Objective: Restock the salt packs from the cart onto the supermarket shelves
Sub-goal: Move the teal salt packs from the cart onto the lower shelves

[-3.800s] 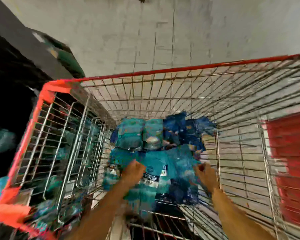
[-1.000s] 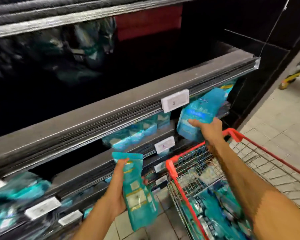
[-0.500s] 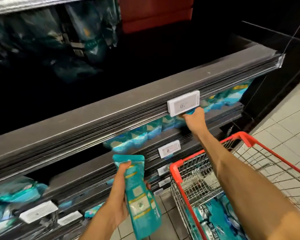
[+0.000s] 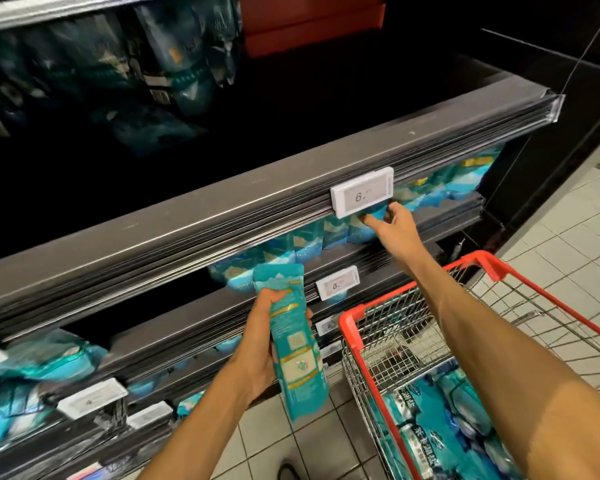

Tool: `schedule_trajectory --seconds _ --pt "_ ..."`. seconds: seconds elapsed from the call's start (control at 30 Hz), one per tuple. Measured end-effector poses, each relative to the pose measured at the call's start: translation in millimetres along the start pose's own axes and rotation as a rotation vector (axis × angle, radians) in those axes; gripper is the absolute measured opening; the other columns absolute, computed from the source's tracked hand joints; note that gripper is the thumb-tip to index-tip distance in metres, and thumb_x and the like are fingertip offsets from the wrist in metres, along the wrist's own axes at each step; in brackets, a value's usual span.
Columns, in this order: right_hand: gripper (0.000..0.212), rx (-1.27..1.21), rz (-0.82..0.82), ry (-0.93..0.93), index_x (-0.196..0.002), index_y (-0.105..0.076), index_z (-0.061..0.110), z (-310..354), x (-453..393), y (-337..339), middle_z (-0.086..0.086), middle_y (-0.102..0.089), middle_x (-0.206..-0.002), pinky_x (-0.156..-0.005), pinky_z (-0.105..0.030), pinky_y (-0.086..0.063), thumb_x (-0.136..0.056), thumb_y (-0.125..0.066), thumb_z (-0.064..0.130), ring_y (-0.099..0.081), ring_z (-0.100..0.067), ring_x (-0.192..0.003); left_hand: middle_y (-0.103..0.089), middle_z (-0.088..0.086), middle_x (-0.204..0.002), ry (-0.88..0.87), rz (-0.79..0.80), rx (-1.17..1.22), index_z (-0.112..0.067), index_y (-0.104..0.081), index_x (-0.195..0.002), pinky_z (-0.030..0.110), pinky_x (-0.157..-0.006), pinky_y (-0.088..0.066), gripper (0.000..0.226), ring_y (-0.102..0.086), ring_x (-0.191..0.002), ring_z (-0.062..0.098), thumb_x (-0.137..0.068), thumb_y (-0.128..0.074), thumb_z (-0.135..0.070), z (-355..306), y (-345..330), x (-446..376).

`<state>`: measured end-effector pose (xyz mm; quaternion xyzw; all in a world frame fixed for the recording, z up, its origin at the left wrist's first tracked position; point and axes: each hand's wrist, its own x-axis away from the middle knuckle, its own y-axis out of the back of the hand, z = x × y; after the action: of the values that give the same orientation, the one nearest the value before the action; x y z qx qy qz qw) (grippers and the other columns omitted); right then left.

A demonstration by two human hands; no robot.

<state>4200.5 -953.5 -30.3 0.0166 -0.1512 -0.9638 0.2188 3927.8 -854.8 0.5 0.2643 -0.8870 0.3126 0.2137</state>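
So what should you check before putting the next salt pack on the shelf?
1. Left hand has a firm grip on its salt pack: ok.
2. Right hand is off the pack on the shelf: not ok, fingers reach it.
3. Room in the row: cannot tell.
4. Pack matches the row: cannot tell.
5. Cart holds more packs: ok.

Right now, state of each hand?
Left hand: closed, gripping a teal salt pack.
Right hand: at a blue pack on the shelf; grip cannot be told.
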Motion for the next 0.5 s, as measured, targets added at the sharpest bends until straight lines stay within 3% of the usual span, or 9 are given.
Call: schedule_trajectory --seconds 0.03,0.1,0.17,0.27,0.33,0.4,0.5 --pt "0.029 0.018 0.003 0.002 -0.103 -0.059 0.001 -0.4 1.2 1.0 -0.016 -0.064 -0.092 -0.074 -0.039 -0.052 -0.086 -0.072 0.020 -0.060 -0.030 -0.081 -0.065 0.015 -0.089 -0.012 0.018 -0.005 -0.015 -0.071 -0.095 0.034 -0.064 -0.056 0.047 -0.061 -0.071 0.023 -0.061 -0.069 -0.046 -1.5 -2.3 2.1" --pt "0.029 0.077 0.018 0.001 -0.099 -0.051 0.008 -1.5 5.7 2.6 0.000 -0.051 -0.086 -0.069 -0.033 -0.042 -0.087 -0.072 0.026 -0.049 -0.017 -0.075 -0.067 0.017 -0.092 -0.040 0.049 -0.007 -0.011 -0.068 -0.105 0.035 -0.067 -0.057 0.056 -0.063 -0.075 0.024 -0.060 -0.068 -0.045 -3.3 -7.6 6.8" --pt "0.035 0.086 0.039 -0.019 -0.111 -0.049 0.011 -1.2 14.1 3.9 0.001 -0.051 -0.099 -0.078 -0.031 -0.041 -0.090 -0.070 0.030 -0.049 -0.013 -0.088 -0.068 0.018 -0.094 -0.078 0.084 -0.007 -0.008 -0.066 -0.110 0.036 -0.070 -0.058 0.061 -0.064 -0.078 0.025 -0.060 -0.067 -0.043 -5.1 -14.5 11.3" --pt "0.045 0.042 0.011 -0.020 -0.135 -0.045 0.013 3.3 43.5 9.7 -0.002 -0.053 -0.127 -0.098 -0.032 -0.041 -0.098 -0.058 0.035 -0.051 -0.015 -0.116 -0.070 0.016 -0.092 -0.121 0.169 -0.035 -0.013 -0.076 -0.094 0.037 -0.071 -0.057 0.046 -0.066 -0.076 0.024 -0.058 -0.065 -0.040 -8.0 -28.7 19.9" --pt "0.038 0.053 -0.058 0.016 -0.130 -0.049 0.015 11.1 76.2 12.0 -0.005 -0.053 -0.126 -0.104 -0.038 -0.042 -0.103 -0.045 0.041 -0.051 -0.020 -0.119 -0.071 0.013 -0.089 -0.121 0.211 -0.076 -0.016 -0.079 -0.084 0.037 -0.071 -0.057 0.039 -0.067 -0.074 0.023 -0.056 -0.065 -0.040 -9.5 -38.9 24.9" --pt "0.036 0.014 -0.113 0.030 -0.120 -0.052 0.026 21.3 120.1 17.4 0.002 -0.054 -0.122 -0.100 -0.035 -0.042 -0.102 -0.035 0.052 -0.052 -0.019 -0.120 -0.071 0.012 -0.087 -0.133 0.244 -0.122 -0.018 -0.079 -0.082 0.035 -0.069 -0.058 0.037 -0.068 -0.073 0.022 -0.056 -0.065 -0.041 -12.0 -51.2 30.9" --pt "0.049 -0.200 -0.024 0.141 -0.127 -0.054 0.034 46.6 194.4 30.2 0.013 -0.056 -0.130 -0.103 -0.036 -0.044 -0.091 -0.040 0.064 -0.053 -0.010 -0.127 -0.068 0.010 -0.083 -0.197 0.262 -0.156 -0.021 -0.076 -0.078 0.035 -0.067 -0.056 0.034 -0.067 -0.071 0.021 -0.056 -0.064 -0.044 -18.3 -73.5 39.3"
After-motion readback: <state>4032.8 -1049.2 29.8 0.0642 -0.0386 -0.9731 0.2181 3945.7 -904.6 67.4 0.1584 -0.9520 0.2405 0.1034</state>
